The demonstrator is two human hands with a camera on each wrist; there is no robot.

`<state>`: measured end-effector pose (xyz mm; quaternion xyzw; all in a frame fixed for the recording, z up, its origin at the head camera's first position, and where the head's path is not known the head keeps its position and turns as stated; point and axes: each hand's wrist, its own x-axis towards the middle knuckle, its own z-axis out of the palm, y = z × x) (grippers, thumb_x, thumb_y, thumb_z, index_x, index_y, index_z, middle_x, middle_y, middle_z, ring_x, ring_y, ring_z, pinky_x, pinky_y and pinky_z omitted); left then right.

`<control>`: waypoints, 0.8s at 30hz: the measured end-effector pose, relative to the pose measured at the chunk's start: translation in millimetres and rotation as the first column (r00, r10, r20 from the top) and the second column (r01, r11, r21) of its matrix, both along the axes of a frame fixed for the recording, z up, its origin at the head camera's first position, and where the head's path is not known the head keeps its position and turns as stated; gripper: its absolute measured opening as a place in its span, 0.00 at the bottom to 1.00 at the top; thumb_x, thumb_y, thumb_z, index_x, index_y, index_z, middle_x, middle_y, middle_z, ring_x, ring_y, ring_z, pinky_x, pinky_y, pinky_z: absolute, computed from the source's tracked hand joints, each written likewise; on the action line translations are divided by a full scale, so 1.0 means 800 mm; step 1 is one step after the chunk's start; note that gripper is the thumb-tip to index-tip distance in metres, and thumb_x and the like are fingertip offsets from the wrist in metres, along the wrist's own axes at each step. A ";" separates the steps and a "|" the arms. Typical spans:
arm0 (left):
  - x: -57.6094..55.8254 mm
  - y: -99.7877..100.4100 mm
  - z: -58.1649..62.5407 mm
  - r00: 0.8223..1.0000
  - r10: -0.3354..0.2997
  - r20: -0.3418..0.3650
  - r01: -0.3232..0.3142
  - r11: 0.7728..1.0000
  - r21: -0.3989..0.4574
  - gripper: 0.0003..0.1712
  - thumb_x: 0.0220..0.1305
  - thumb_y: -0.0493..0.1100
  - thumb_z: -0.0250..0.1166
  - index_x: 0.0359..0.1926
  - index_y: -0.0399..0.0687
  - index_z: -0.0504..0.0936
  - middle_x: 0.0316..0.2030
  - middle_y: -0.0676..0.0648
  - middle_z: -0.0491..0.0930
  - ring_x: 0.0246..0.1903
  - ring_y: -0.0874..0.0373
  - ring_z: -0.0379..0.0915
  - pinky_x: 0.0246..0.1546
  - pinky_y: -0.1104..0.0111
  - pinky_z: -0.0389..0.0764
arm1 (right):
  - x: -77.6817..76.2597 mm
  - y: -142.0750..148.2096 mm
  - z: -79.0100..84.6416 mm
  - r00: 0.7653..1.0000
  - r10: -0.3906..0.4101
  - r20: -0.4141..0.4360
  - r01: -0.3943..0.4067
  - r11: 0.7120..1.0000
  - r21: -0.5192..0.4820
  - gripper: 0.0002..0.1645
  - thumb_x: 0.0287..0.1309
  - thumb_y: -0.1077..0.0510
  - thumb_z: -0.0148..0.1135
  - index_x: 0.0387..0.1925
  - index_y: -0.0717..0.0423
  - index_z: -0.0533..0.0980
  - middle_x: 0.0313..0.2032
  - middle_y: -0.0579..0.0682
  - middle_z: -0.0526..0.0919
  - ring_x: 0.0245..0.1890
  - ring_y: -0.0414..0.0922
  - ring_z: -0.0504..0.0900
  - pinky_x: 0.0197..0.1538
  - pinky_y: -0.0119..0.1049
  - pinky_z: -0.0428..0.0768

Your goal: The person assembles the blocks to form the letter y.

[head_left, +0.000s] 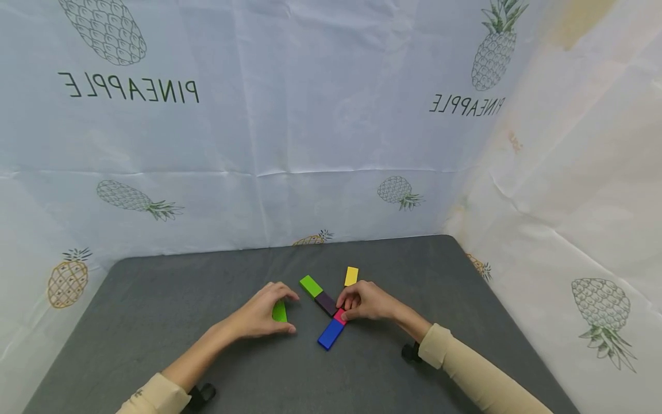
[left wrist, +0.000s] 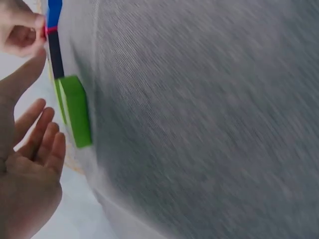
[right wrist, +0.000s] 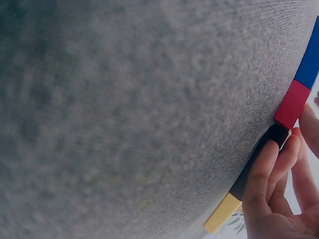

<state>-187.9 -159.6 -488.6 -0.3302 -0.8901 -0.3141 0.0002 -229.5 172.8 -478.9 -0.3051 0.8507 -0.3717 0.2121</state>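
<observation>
My left hand [head_left: 266,313] curves around a green block [head_left: 280,311], thumb and fingers spread. In the left wrist view this green block [left wrist: 77,112] lies apart from the fingers. My right hand [head_left: 367,302] pinches a red block [head_left: 339,315] with curled fingers and thumb. A blue block [head_left: 331,334] adjoins the red one end to end. In the right wrist view, fingertips also overlap a black block [right wrist: 251,167] beside the red end. Beyond my fingers, a yellow block [head_left: 351,276] is joined to that black piece. The hand hides part of the contact.
Another green block [head_left: 311,286] and a dark block [head_left: 326,304] form a slanting line between my hands. They lie on a dark grey tabletop [head_left: 170,305]. A white pineapple-printed curtain [head_left: 310,115] hangs behind and along the right side.
</observation>
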 end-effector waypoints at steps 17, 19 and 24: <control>-0.020 -0.054 -0.056 0.998 0.048 -0.031 -0.046 0.997 0.068 0.42 0.54 0.68 0.83 0.57 0.44 0.82 0.47 0.47 0.80 0.44 0.61 0.72 0.43 0.68 0.77 | 0.001 0.001 -0.001 1.000 0.002 0.003 -0.002 1.000 -0.002 0.09 0.63 0.62 0.78 0.45 0.56 0.88 0.32 0.46 0.86 0.30 0.33 0.79 0.37 0.27 0.80; -0.021 -0.055 -0.059 0.997 0.052 -0.055 -0.048 0.996 0.070 0.41 0.55 0.67 0.83 0.55 0.43 0.82 0.45 0.47 0.80 0.42 0.61 0.72 0.41 0.68 0.76 | 0.000 0.001 -0.001 1.000 0.006 0.001 -0.006 1.000 -0.004 0.09 0.64 0.62 0.78 0.45 0.56 0.88 0.32 0.46 0.86 0.30 0.32 0.79 0.37 0.27 0.80; -0.012 -0.053 -0.048 0.995 0.065 -0.073 -0.059 0.996 0.073 0.37 0.55 0.63 0.85 0.54 0.44 0.83 0.44 0.48 0.81 0.40 0.62 0.72 0.39 0.67 0.76 | 0.000 0.002 0.000 0.999 0.026 -0.027 -0.026 1.000 -0.001 0.10 0.64 0.62 0.77 0.46 0.57 0.88 0.32 0.47 0.87 0.30 0.30 0.79 0.37 0.27 0.82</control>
